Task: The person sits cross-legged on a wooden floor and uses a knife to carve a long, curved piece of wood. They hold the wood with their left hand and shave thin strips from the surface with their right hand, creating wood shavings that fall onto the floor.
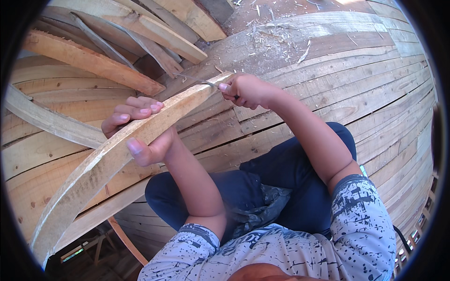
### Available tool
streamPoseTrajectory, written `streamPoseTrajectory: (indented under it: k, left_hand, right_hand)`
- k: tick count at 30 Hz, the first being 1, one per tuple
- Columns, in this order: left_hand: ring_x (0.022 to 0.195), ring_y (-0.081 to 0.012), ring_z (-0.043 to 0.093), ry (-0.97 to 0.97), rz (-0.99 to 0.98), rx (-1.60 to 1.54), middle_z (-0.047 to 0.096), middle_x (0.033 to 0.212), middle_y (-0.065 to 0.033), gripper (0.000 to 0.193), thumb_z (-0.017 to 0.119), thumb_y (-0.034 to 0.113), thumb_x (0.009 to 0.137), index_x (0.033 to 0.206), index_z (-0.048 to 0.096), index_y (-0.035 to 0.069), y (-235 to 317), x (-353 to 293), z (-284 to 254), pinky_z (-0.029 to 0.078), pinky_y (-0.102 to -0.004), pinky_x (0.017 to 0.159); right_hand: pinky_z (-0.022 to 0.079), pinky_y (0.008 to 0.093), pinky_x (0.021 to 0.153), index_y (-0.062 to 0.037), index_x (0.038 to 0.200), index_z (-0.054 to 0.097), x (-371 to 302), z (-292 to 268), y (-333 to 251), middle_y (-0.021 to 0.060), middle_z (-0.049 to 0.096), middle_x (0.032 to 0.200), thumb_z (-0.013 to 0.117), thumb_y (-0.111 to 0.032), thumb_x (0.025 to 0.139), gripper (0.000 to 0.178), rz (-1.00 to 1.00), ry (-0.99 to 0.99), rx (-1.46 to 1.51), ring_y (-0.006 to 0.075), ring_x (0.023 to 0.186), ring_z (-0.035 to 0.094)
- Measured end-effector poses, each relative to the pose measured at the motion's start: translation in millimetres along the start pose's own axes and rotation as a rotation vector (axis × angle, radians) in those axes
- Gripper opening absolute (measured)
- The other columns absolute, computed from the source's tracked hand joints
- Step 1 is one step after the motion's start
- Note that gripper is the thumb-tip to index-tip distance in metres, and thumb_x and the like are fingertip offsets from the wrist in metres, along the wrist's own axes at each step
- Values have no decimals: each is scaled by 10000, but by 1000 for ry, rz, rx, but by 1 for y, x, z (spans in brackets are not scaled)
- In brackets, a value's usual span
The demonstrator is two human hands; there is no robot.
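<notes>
A long pale wooden plank (pixel 101 171) runs slantwise from the lower left up toward the centre, its shape bent by the lens. My left hand (pixel 157 149) is closed around the plank at mid-length, thumb on the near face and fingers over the far edge. In my right fist (pixel 248 91) is a knife (pixel 199 80), whose thin blade lies across the plank's upper end and points left. Its handle is mostly hidden by the fingers. Where the blade meets the wood, the top edge looks freshly cut and lighter.
Rough boards and offcuts (pixel 98 61) are piled at the upper left. Wood shavings (pixel 276 44) litter the plank floor (pixel 328 77) beyond my hands. My crossed legs (pixel 300 173) in dark trousers are below, with a dark crumpled sheet (pixel 262 203) on the lap. Gaps show between floorboards.
</notes>
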State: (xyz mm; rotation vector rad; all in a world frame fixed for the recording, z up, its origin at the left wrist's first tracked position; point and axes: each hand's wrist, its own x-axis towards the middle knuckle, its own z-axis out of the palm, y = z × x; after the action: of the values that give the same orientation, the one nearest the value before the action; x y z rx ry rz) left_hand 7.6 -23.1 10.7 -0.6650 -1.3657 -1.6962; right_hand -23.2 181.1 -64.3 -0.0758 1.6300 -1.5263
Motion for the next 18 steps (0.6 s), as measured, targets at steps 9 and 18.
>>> streamPoseTrajectory:
  k: [9,18]
  left_hand:
    - [538,-188,542,34,-36,84,561,701,-92,387,616,389,829,988,500,56,2,-1,9,519,-285,515]
    - [507,-183,526,181,-24,118,517,640,-68,374,603,386,801,931,525,45,2,0,13,492,-269,460]
  right_hand:
    - [420,436,629,38,797,615,15,15,17,162,561,632,571,-240,975,333,-329,466,-318,291,596,523]
    - [491,518,691,-45,838,707,8,24,16,233,657,758,603,-260,916,252,-435,639,-604,424,758,647]
